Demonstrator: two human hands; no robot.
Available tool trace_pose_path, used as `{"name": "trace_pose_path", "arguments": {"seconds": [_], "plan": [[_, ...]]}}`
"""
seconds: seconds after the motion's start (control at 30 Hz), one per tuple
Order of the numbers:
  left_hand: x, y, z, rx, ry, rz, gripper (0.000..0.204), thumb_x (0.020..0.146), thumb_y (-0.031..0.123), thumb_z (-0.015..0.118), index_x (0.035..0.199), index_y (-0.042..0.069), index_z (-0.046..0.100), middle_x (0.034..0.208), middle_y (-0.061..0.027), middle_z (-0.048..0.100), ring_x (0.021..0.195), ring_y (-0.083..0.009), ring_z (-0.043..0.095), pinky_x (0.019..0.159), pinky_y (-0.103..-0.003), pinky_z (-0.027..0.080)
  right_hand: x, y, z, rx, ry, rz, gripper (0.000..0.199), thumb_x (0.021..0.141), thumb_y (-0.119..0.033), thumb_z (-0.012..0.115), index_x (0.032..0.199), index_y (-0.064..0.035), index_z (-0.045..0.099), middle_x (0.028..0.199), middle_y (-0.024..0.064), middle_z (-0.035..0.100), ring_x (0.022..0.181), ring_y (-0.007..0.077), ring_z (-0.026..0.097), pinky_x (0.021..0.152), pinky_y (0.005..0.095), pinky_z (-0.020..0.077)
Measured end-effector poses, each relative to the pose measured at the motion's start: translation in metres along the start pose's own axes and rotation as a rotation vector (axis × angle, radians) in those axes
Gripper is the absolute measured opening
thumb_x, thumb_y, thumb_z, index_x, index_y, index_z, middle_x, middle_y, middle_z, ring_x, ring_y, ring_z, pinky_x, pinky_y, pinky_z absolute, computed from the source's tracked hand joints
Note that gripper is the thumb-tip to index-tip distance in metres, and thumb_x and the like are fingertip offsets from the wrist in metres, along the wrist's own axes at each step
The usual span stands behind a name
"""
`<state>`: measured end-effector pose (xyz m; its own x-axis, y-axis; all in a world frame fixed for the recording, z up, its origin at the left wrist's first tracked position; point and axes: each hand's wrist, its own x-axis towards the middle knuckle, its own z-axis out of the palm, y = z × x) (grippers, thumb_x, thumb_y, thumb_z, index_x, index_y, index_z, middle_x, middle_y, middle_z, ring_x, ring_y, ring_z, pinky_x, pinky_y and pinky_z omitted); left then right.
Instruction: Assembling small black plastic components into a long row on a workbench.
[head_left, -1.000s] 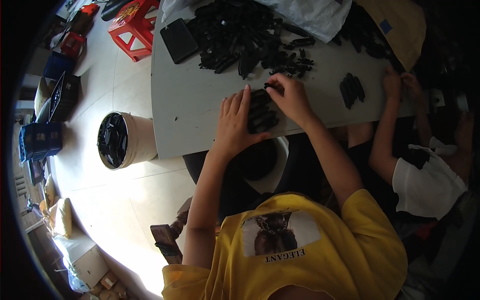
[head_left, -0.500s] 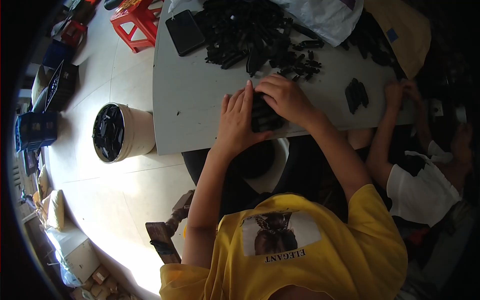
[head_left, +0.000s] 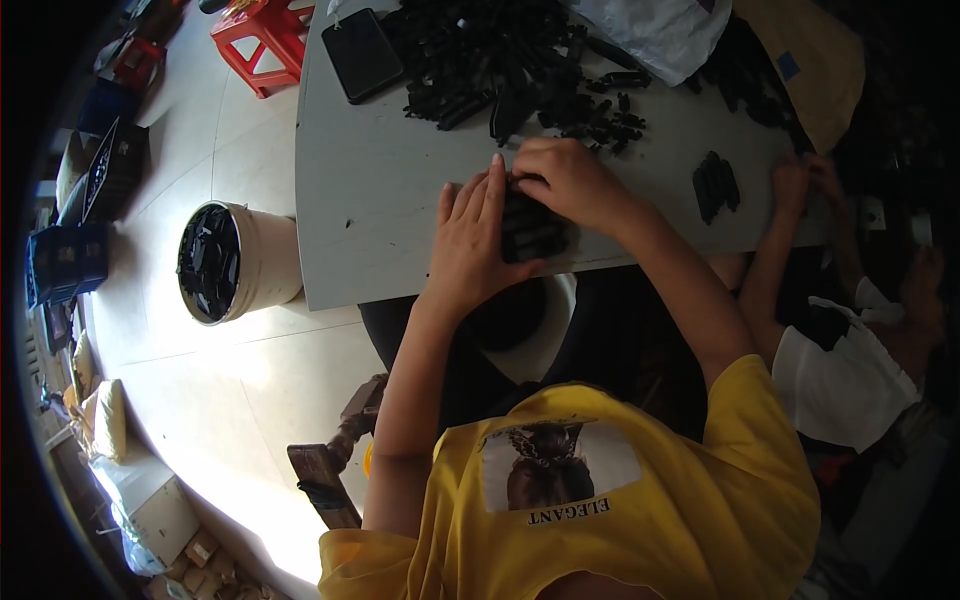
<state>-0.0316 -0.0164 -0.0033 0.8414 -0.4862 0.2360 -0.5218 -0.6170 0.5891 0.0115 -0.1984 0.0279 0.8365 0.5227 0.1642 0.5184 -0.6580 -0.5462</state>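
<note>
Head view | black parts (head_left: 532, 236) in a row on desk (head_left: 385, 205), frame centre | left hand (head_left: 466, 236) extended, thumb apart, alongside row | right hand (head_left: 570, 180) bent at row's upper end, grip cannot be told | advised: brace row with left palm, align parts evenly

The yellow T-shirt (head_left: 655, 500) bears a printed picture (head_left: 560, 468).

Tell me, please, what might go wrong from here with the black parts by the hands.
The row of black parts lies close to the edge of the table, so a nudge from the left hand might tip some off. The heap of loose black pieces lies just beyond the right hand, so strays could perhaps mix into the row.
</note>
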Motion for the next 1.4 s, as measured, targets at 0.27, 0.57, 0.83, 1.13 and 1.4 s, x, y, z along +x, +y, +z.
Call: {"name": "trace_pose_path", "arguments": {"seconds": [0.27,0.57,0.83,1.13,1.4], "plan": [[0.0,0.001,-0.002,0.026,-0.008,-0.016,0.117,0.057,0.037,0.083,0.147,0.001,0.018,0.138,-0.0149,0.043,0.132,-0.029,0.037,0.11,-0.051,0.024,0.022,-0.007,-0.001,-0.057,-0.149,0.092,0.013,0.076,0.0,0.064,0.089,0.0007,0.064,0.085,0.0123,0.063,0.079,0.0292,0.062,0.07,0.0377,0.0498],[-0.006,-0.007,-0.021,0.086,-0.032,-0.01,0.091,0.07,0.029,0.077,0.145,0.011,0.029,0.145,-0.0162,0.034,0.136,-0.0367,0.028,0.109,-0.053,0.025,-0.034,-0.001,-0.001,0.029,0.133,0.458,0.011,0.079,-0.009,0.067,0.078,-0.0007,0.06,0.067,0.0115,0.062,0.059,0.0262,0.06,0.056,0.0355,0.0464],[-0.002,0.03,0.011,0.276,-0.004,0.042,0.07,0.081,0.03,0.067,0.143,0.023,0.036,0.149,-0.0062,0.033,0.136,-0.0309,0.031,0.103,-0.065,0.024,-0.052,-0.031,0.039,-0.047,0.403,0.504,0.01,0.085,-0.01,0.061,0.087,-0.0002,0.06,0.078,0.0181,0.064,0.069,0.0377,0.061,0.06,0.0416,0.0484],[-0.013,-0.046,-0.046,0.609,-0.009,-0.122,0.057,0.089,0.031,0.059,0.142,0.028,0.038,0.149,0.0009,0.034,0.139,-0.0227,0.029,0.109,-0.058,0.021,-0.062,0.025,0.018,0.038,0.678,0.368,0.019,0.09,-0.005,0.053,0.106,-0.0023,0.063,0.085,0.008,0.063,0.069,0.0164,0.06,0.06,0.0281,0.0483],[0.042,-0.025,-0.042,0.314,0.262,-0.035,0.03,0.084,0.022,0.065,0.109,0.005,0.061,0.108,-0.0109,0.059,0.103,-0.0271,0.055,0.089,-0.039,0.043,-0.06,0.033,0.025,-0.082,0.686,0.368,0.013,0.084,-0.002,0.061,0.096,-0.0051,0.064,0.092,0.0076,0.06,0.072,0.0193,0.06,0.061,0.0298,0.0488]]}}
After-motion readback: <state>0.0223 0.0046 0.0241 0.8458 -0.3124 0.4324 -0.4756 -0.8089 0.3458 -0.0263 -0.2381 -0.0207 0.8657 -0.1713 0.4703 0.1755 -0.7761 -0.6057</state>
